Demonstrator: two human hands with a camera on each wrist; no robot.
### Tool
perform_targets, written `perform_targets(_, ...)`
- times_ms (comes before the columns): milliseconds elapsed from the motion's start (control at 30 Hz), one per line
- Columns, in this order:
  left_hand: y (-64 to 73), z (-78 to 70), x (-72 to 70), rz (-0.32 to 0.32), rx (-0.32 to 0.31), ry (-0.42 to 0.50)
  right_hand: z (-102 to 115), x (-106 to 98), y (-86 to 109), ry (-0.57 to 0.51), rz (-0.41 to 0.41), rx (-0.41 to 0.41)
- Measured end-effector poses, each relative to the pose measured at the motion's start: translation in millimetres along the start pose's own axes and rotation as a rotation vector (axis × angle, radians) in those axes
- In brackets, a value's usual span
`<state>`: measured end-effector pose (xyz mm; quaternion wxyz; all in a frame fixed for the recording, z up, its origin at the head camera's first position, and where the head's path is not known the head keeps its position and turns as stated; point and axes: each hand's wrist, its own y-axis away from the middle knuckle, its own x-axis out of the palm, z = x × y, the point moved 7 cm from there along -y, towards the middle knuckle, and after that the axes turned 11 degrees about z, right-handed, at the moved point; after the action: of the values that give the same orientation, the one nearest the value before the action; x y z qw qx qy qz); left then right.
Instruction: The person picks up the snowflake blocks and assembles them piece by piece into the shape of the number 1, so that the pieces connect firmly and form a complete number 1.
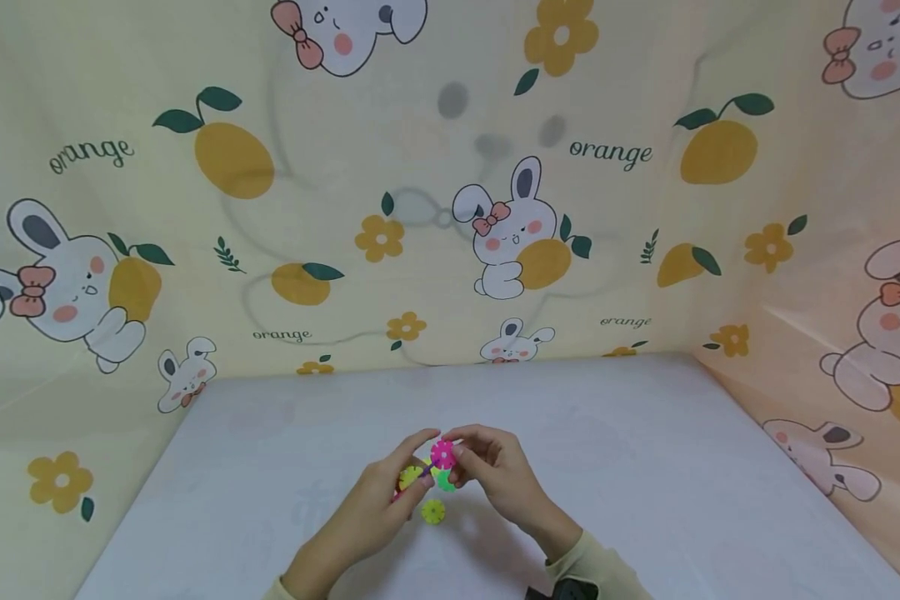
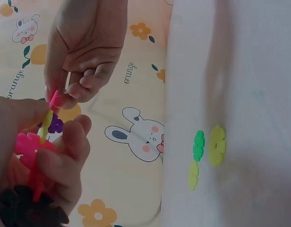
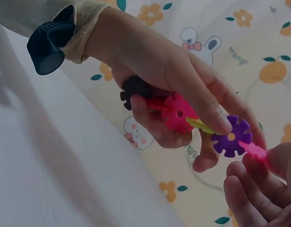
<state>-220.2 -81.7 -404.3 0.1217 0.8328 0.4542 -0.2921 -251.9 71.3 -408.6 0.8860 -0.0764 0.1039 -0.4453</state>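
Observation:
My left hand [image 1: 371, 500] grips a chain of notched plastic discs, the interlocking snowflake kind. Along it in the right wrist view run a black disc [image 3: 135, 93], a red disc [image 3: 157, 103], a rose-pink disc [image 3: 179, 114], a yellow disc [image 3: 200, 126] and a purple disc [image 3: 232, 136]. Left thumb and fingers close round its yellow part, beside the purple disc. Between thumb and fingers, my right hand [image 1: 506, 475] pinches a bright pink disc [image 3: 253, 151], whose edge meets the purple one's rim. Both hands are raised over the white table.
On the white table [image 1: 607, 467], below the hands, lie a green disc [image 2: 198, 145], a yellow disc [image 2: 217, 145] and a second yellow disc [image 2: 193, 175] touching the green. A patterned cloth [image 1: 435, 275] with rabbits and oranges hangs behind and at the sides.

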Motion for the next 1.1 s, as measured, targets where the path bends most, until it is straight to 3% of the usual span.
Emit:
perform_targets(200, 1.4, -2.5, -1.8, -0.024, 0.026, -0.028, -4.1, -0.2, -0.5, -0.036, -0.004, 0.03)
perform_targets(400, 1.7, -2.1, -4.6, -0.057, -0.005, -0.068, -8.0, 1.9, -1.2, -0.094, -0.014, 0.044)
perform_targets(700, 3.1, -5.8, -6.6, -0.178, 0.021, -0.212, -6.7, 8.1, -1.0, -0.135, 0.0, 0.044)
perform_targets(867, 3.2, -7.0, -4.7, -0.19, 0.024, -0.301, -6.1, 11.1, -0.6, -0.139, -0.002, 0.036)
perform_targets(1100, 3.2, -8.4, -3.1, -0.175, 0.068, -0.309, -5.5, 12.3, -0.4, -0.107, -0.007, 0.024)
